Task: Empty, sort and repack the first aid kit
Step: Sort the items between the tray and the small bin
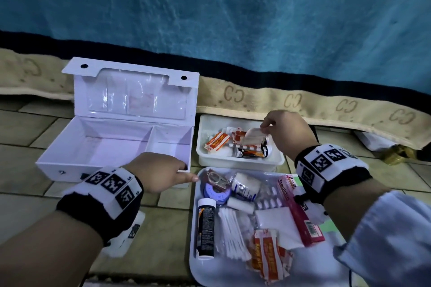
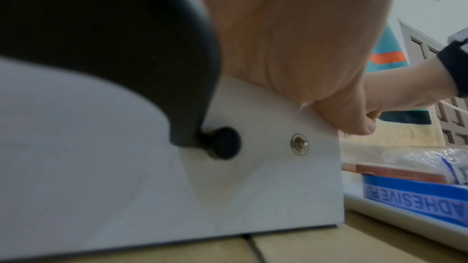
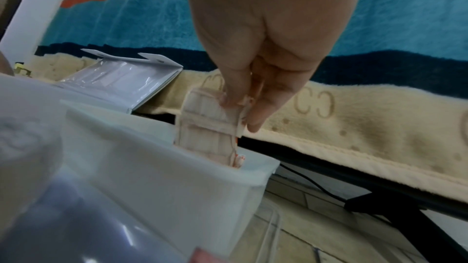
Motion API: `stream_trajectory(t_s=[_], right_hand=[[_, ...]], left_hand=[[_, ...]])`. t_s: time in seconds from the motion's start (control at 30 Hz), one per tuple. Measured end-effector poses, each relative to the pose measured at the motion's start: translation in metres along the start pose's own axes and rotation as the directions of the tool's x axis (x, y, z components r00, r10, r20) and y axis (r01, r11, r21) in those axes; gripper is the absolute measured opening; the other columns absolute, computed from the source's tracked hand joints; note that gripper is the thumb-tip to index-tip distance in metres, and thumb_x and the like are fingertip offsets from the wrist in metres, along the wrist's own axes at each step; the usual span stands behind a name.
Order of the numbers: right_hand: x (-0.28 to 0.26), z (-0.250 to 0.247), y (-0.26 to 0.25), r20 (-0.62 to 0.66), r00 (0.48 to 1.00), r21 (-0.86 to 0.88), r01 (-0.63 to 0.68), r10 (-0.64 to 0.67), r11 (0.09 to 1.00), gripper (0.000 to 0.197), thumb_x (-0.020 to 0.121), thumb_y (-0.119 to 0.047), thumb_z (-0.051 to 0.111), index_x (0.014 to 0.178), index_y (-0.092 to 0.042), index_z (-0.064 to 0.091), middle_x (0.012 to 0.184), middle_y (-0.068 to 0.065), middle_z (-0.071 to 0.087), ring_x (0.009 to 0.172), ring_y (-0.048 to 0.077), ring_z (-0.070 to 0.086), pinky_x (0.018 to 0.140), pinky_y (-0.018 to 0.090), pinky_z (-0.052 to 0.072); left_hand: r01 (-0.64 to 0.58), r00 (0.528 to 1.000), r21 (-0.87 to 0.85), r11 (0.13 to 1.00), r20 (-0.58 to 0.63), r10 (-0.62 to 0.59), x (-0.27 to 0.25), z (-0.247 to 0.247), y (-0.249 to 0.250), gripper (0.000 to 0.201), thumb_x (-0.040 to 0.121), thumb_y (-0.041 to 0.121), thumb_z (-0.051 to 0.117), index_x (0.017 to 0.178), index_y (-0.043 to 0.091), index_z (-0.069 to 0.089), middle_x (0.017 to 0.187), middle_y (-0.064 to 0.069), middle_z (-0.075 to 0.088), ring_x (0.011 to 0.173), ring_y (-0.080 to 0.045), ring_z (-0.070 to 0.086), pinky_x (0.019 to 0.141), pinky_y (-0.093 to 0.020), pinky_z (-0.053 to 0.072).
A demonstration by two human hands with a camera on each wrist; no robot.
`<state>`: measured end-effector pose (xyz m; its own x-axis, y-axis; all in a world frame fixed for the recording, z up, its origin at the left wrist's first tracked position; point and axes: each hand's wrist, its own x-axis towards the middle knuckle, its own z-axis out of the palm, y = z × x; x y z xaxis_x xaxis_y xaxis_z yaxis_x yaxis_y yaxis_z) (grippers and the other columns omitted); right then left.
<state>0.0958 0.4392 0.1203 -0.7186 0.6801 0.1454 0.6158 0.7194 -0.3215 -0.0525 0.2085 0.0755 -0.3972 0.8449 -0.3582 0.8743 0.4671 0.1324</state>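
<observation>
A plaster strip (image 1: 253, 137) is pinched by the right hand (image 1: 285, 131) above the tub's (image 1: 242, 162) rim — the kit's (image 1: 112, 144) front corner is gripped by the left hand (image 1: 161, 171)

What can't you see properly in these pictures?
- Left hand fingertips: head view, hidden behind the kit box corner.
- Packet print: pinched by the right hand, too blurred to read in any view.
- Small tub bottom: buried under supplies.
- Pink box name: partly covered by the right wristband.
</observation>
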Motion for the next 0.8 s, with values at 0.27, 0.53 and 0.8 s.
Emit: stream_trajectory(t_s=[0.27, 0.53, 0.8], right_hand=[[-0.038, -0.043, 0.001, -0.25, 0.967, 0.183, 0.099, -0.051, 0.978, 0.013, 0.086, -0.006, 0.06, 0.093, -0.012, 0.07, 0.08, -0.004, 0.063, 0.075, 0.009, 0.056, 0.061, 0.002, 0.038], [-0.149, -0.067, 0.006, -0.031, 0.999, 0.036, -0.019, 0.021, 0.999, 0.014, 0.074, -0.04, 0.07, 0.064, -0.032, 0.066, 0.058, -0.014, 0.06, 0.057, 0.002, 0.056, 0.053, 0.008, 0.041], [-0.195, 0.0, -0.007, 0.232, 0.973, -0.151, 0.03, 0.006, 0.988, 0.026, 0.052, -0.004, 0.075, 0.072, -0.022, 0.073, 0.077, -0.004, 0.063, 0.057, 0.01, 0.061, 0.051, 0.017, 0.043]], left_hand=[[-0.006, 1.0, -0.027, 1.0, 0.021, 0.007, 0.0, -0.001, 0.0, 0.059, 0.068, 0.079, 0.019, 0.065, 0.025, 0.041, 0.064, 0.005, 0.048, 0.063, -0.008, 0.046, 0.063, -0.025, 0.035], [0.005, 0.998, -0.051, 0.999, 0.057, -0.003, -0.001, -0.004, 0.004, 0.078, 0.047, 0.094, 0.004, 0.063, 0.027, 0.041, 0.065, 0.01, 0.047, 0.065, -0.005, 0.046, 0.066, -0.027, 0.037], [0.069, 0.997, -0.024, 0.997, 0.039, -0.068, -0.001, -0.005, 0.009, 0.045, 0.085, 0.067, 0.032, 0.064, 0.028, 0.04, 0.07, 0.014, 0.046, 0.076, -0.012, 0.048, 0.073, -0.029, 0.038]])
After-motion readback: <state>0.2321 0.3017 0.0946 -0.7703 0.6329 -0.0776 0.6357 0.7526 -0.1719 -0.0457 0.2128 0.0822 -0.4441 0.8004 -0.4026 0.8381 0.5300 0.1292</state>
